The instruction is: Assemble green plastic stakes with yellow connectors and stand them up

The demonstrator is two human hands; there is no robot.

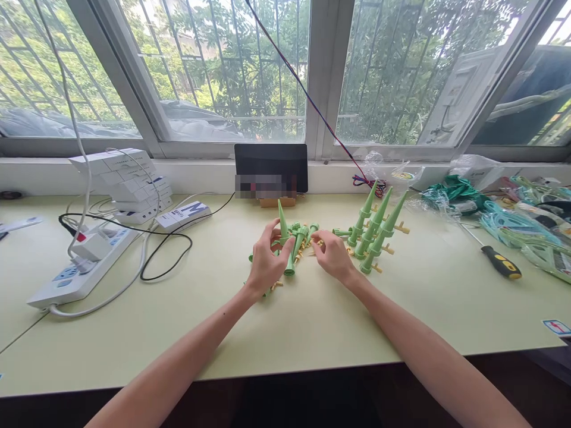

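My left hand [266, 259] is closed around a green plastic watering spike [282, 221], its point standing upright above my fingers. Just to the right of it, my right hand [333, 254] has its fingers bent together at the edge of a pile; what they hold, if anything, I cannot make out. Between both hands lie loose green spike parts [290, 264] and small yellow valves [300, 255]. Several assembled green spikes [373, 230] with yellow valves on their sides stand points up, grouped to the right of my right hand.
A black tablet [271, 163] leans at the back. On the left are a white power strip [66, 291], stacked white boxes [129, 184] and looping cables. To the right lie a black-and-yellow screwdriver [502, 263] and plastic-wrapped items [513, 229]. The table's front edge [312, 374] runs below my forearms.
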